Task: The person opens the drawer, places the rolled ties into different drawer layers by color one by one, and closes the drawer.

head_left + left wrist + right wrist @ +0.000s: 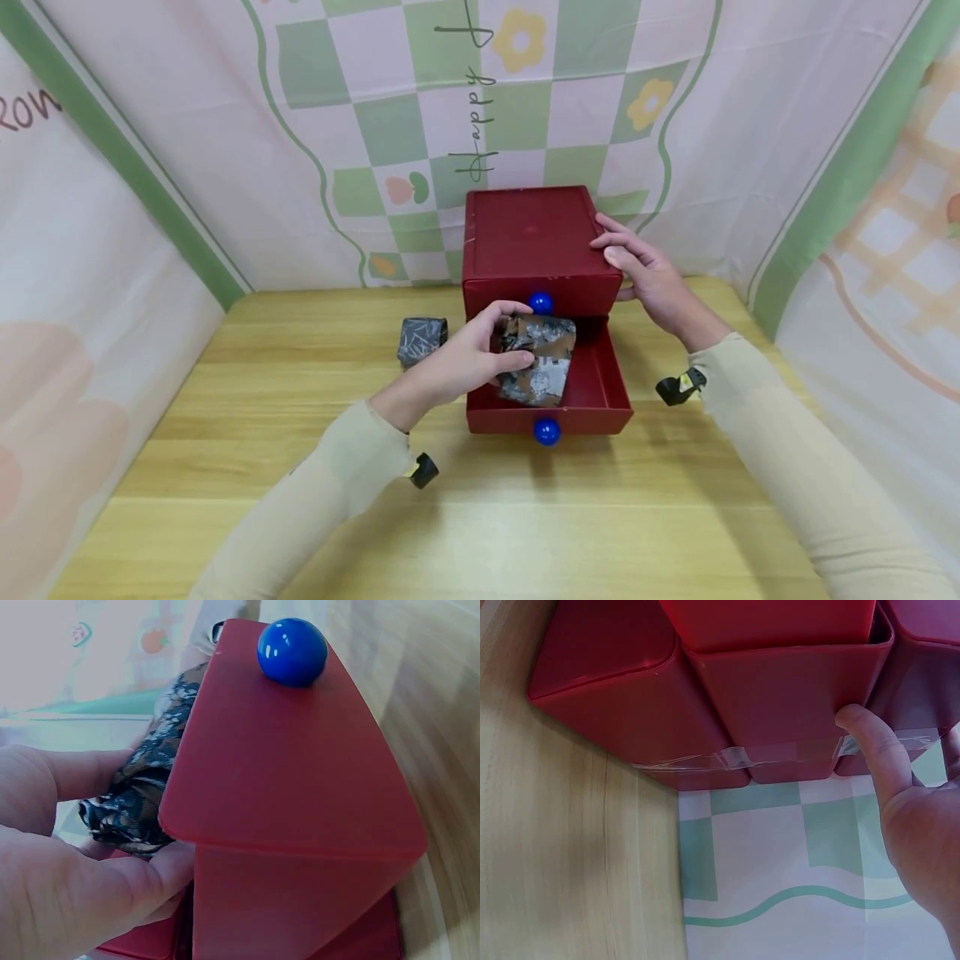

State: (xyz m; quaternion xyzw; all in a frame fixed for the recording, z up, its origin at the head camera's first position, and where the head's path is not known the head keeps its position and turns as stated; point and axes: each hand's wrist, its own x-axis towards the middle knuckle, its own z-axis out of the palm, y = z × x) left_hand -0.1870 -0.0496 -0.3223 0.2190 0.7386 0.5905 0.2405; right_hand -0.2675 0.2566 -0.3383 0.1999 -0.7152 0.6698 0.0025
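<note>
My left hand (468, 354) grips a folded camouflage-patterned cloth (551, 367) between thumb and fingers, at the mouth of a pulled-out red drawer (603, 375). In the left wrist view, the drawer's front panel (292, 765) with its blue knob (292, 652) hides part of the cloth (161, 750). My right hand (648, 279) rests against the right side and top edge of the red drawer cabinet (532, 233). In the right wrist view, one extended finger (877, 746) touches the cabinet's side, near a strip of clear tape (780, 754).
A dark patterned rolled cloth (422, 340) lies on the wooden table (315, 392), left of the cabinet. Above the pulled-out drawer, a blue knob (541, 302) marks the upper front. Patterned fabric curtains (405, 108) hang behind and on both sides.
</note>
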